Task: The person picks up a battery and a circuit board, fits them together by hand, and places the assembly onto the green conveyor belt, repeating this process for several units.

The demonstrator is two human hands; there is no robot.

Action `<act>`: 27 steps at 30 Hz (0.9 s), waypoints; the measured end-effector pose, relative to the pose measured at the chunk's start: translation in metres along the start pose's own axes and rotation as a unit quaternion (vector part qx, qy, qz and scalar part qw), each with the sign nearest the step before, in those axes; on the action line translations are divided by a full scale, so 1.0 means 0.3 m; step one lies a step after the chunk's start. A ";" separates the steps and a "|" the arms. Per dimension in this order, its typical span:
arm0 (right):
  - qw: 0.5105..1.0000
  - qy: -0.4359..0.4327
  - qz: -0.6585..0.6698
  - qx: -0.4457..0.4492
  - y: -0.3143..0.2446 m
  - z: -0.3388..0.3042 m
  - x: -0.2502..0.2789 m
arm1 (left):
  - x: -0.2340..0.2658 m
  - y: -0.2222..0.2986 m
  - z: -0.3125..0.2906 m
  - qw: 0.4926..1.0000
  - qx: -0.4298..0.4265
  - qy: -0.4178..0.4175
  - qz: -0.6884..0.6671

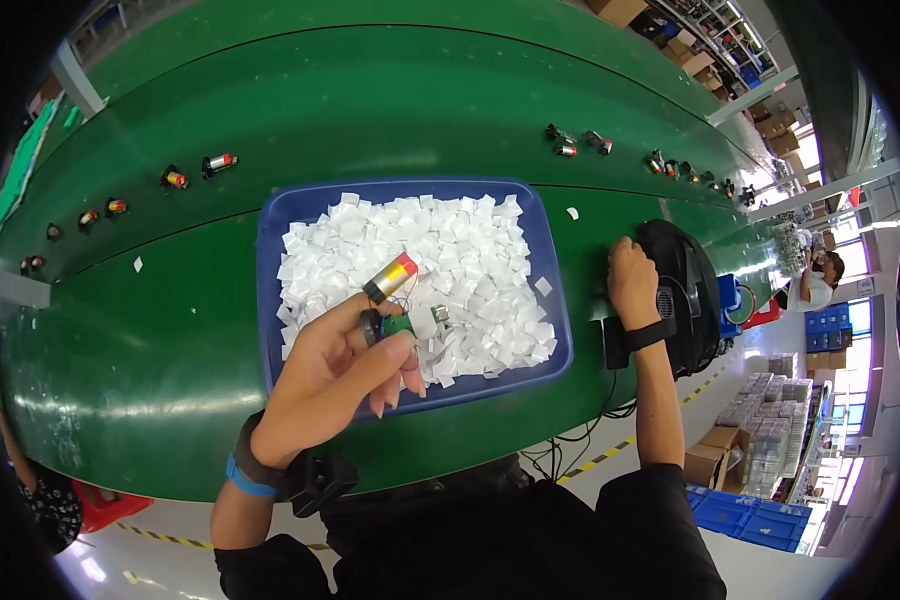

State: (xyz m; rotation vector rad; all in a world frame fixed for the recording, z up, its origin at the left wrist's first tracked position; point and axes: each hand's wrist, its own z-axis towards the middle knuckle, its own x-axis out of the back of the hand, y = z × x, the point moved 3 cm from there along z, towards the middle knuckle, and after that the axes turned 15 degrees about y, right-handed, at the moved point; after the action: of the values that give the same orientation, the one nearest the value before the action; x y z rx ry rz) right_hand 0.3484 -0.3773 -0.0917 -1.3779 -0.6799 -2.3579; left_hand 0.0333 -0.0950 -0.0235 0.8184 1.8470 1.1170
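Observation:
Over a blue tray (562, 310) of small white paper-like squares (410, 225), my left hand (335, 370) pinches a small electronic assembly. Its gold cylindrical battery cell (390, 279) has a red end and points up to the right. Below the cell are thin wires, a green circuit board (398, 325) and a black round part. A white square (423, 322) lies against the board by a small metal connector. My right hand (632, 285) is curled closed at the left side of a black device (685, 290); whatever its fingers hold is hidden.
More battery assemblies (220, 164) stand in rows on the green table (150, 350) at far left and far right. Loose white squares lie beside the tray. Cables (570, 440) hang off the front edge at right. Another person (820, 285) is at far right.

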 end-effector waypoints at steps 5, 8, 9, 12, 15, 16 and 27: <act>0.993 0.008 0.115 0.016 0.024 0.012 0.022 | -0.007 0.003 0.007 1.000 0.003 0.003 0.001; 0.986 0.055 0.160 -0.004 0.039 0.026 0.104 | -0.003 0.000 0.008 1.000 0.002 0.013 -0.006; 0.986 0.053 0.159 -0.005 0.039 0.012 0.101 | 0.001 -0.001 0.008 1.000 -0.002 0.018 -0.010; 0.994 -0.028 0.094 0.046 0.026 -0.054 0.063 | 0.003 -0.010 0.004 1.000 -0.008 0.017 -0.007; 0.994 -0.002 0.111 0.001 0.032 -0.078 0.046 | 0.004 -0.014 0.007 1.000 -0.012 0.006 0.005; 0.993 0.011 0.118 -0.022 0.035 -0.082 0.046 | 0.003 -0.013 0.013 1.000 -0.010 0.005 0.003; 0.874 -0.111 0.469 0.064 -0.365 0.022 0.440 | 0.026 -0.027 0.030 0.998 -0.008 0.066 -0.012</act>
State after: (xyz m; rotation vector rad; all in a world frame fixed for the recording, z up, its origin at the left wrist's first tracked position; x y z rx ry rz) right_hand 0.2350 -0.2876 0.0009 -1.4661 -0.1250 -1.3744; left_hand 0.0366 -0.0884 -0.0357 0.7267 1.9486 1.1931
